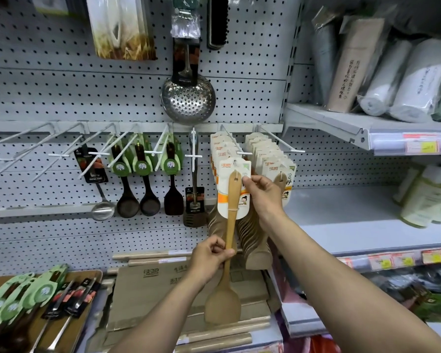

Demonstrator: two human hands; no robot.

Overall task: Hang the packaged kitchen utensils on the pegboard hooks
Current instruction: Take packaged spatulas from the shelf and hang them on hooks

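Observation:
I hold a wooden spatula (pixel 227 289) on a white and orange card (pixel 225 200) upright in front of the pegboard (pixel 61 98). My left hand (pixel 210 256) grips its handle at mid-length. My right hand (pixel 261 192) pinches the card's upper right edge, at the tip of a white peg hook (pixel 236 146). The card's top hole sits at the hook's front end, before a row of identical carded spatulas (pixel 220 151). A second full row of them (pixel 267 154) hangs on the hook to the right.
Left of there, hooks carry dark spoons with green cards (pixel 140 174), a ladle (pixel 101 200) and a slotted turner (pixel 194 200). A steel skimmer (pixel 188 98) hangs above. A tray of carded utensils (pixel 31 296) and flat cardboard (pixel 163 289) lie below. Shelves with wrapped rolls (pixel 405 80) stand right.

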